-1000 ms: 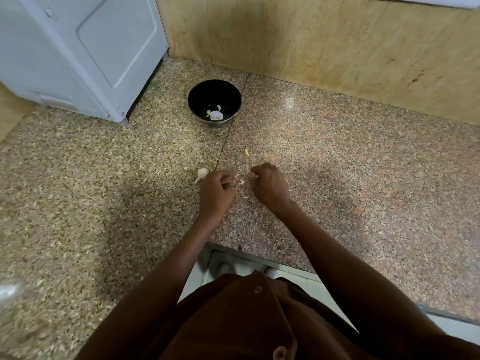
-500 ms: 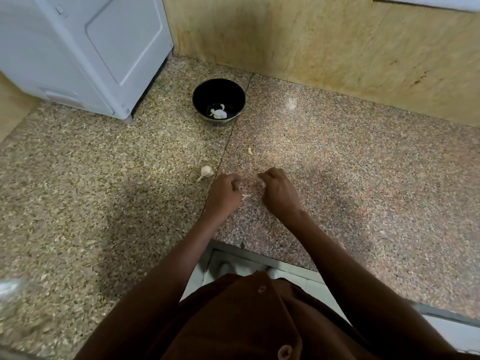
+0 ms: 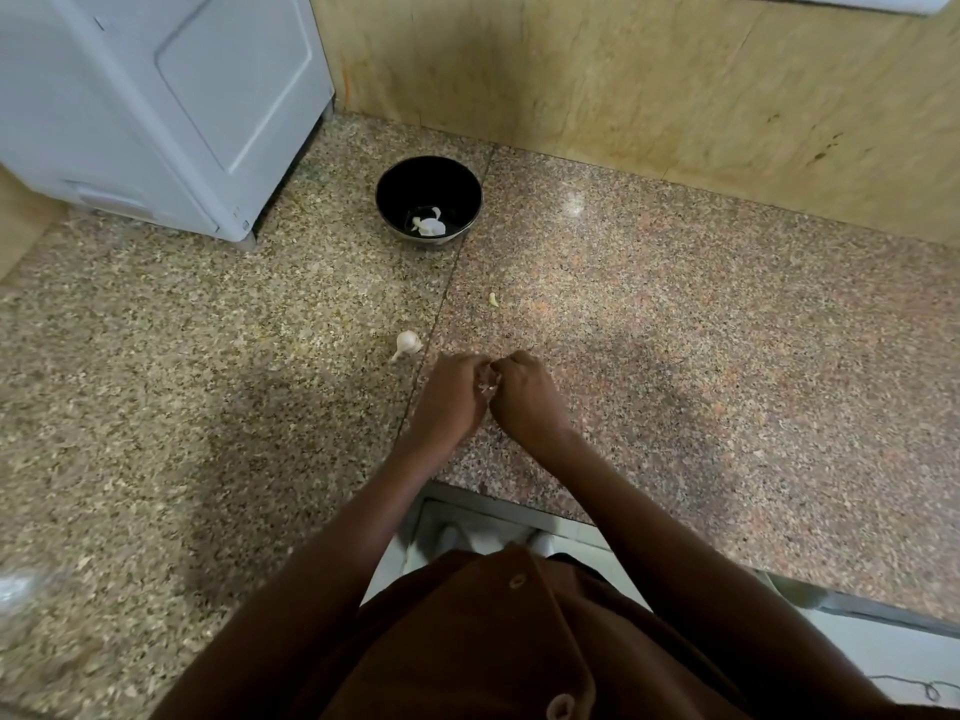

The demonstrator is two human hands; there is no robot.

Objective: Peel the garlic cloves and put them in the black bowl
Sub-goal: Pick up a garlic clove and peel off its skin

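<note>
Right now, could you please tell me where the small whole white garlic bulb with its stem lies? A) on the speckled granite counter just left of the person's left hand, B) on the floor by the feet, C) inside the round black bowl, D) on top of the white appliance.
A: the small whole white garlic bulb lies on the speckled granite counter, just beyond and left of the left hand.

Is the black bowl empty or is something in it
Not empty: the black bowl stands upright with a few white garlic pieces on its bottom.
</note>
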